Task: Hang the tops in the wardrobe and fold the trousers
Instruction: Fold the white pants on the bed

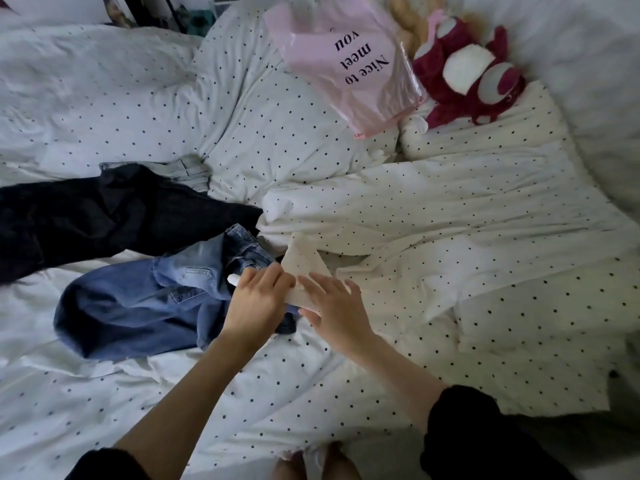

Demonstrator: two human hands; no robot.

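A small cream garment point(304, 268) lies on the dotted duvet point(450, 237) in the middle of the head view. My left hand point(258, 303) grips its left edge, fingers curled over it, with a white object poking out by the thumb. My right hand point(334, 308) rests flat on the garment's right side with fingers straight. A crumpled pair of blue jeans point(145, 299) lies just left of my hands. A dark garment point(97, 216) stretches beyond the jeans at the left, partly covering a pale denim piece point(190, 173).
A pink plastic bag point(349, 64) printed "Nice to meet you" lies at the far middle of the bed. Beside it at the back right sit a red plush bear point(478, 71) and a tan plush toy point(412, 19). My bare feet point(311, 462) show at the bottom edge.
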